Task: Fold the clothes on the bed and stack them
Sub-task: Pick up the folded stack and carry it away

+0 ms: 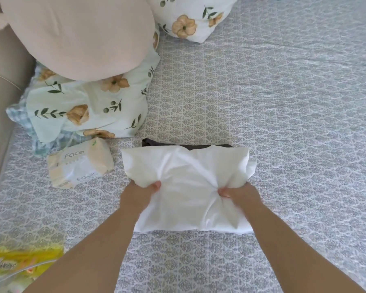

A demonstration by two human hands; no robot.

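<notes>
Yellow crinkly plastic packet [19, 264]: far left of the fingers, blurred. Soft-pack tissues [79, 166], glossy wrap: just left of left hand [140, 196]. Left hand: thumb and fingers pinch the white garment [186, 187], a smooth, creased cloth folded to a rough rectangle on the patterned grey bedspread [283, 102]. Dark garment [178, 144]: edge shows beyond the fingers, under the white one. Right hand [239, 195]: pinches bunched cloth likewise.

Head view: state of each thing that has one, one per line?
White cloth garment: partly folded, bunched, gripped at both sides.
Left hand: grips the garment's left side.
Right hand: grips the garment's right side.
Dark garment: flat on the bed, mostly hidden under the white one.
Beige tissue pack: lying flat, looks closed.
Yellow plastic packet: blurred, cannot tell.
</notes>
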